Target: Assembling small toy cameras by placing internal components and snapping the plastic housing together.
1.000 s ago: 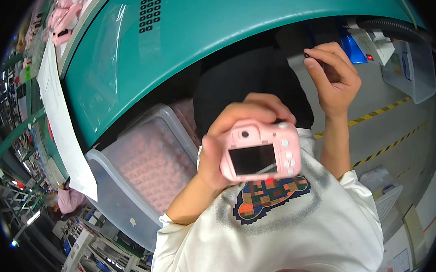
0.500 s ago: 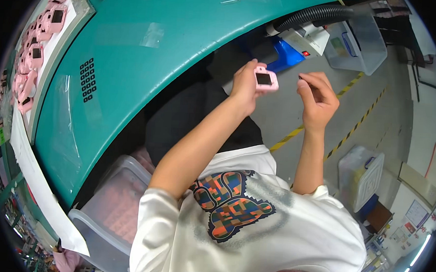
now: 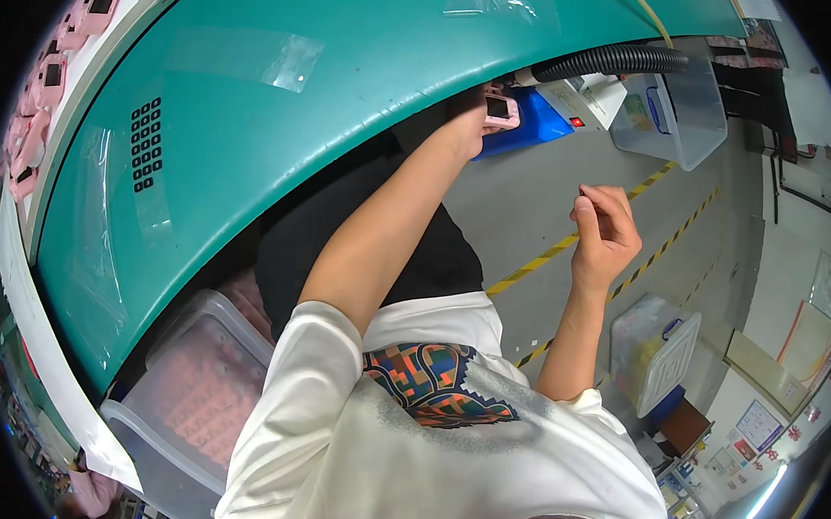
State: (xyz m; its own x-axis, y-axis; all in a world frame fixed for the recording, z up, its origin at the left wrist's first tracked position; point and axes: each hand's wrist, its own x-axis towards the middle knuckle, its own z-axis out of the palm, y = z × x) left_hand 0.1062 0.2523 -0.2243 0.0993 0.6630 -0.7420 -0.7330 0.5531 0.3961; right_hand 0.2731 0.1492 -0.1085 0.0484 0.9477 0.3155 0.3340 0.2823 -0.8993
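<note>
My left hand (image 3: 466,123) is closed around a small pink camera (image 3: 500,111) with a dark screen, held at the green table's edge, beside a blue bin. Part of the camera and the fingers behind it are hidden. Off to the right, above the floor, my right hand (image 3: 607,230) is raised with thumb and forefinger pinched together. A tiny dark spot shows at those fingertips, too small to name. On the table lies a patch of small black square rings (image 3: 146,144) in rows, away from both hands.
Several pink cameras (image 3: 51,73) lie on a white surface at far left. The green table (image 3: 252,148) curves across the view. Below its edge stand a clear tub (image 3: 186,341), a blue bin (image 3: 526,124), a black hose (image 3: 614,61) and another clear tub (image 3: 690,133).
My left hand has carried the camera up and slightly left, to the table edge. My right hand is lower in the picture, still pinched. The whole view has shifted a little.
</note>
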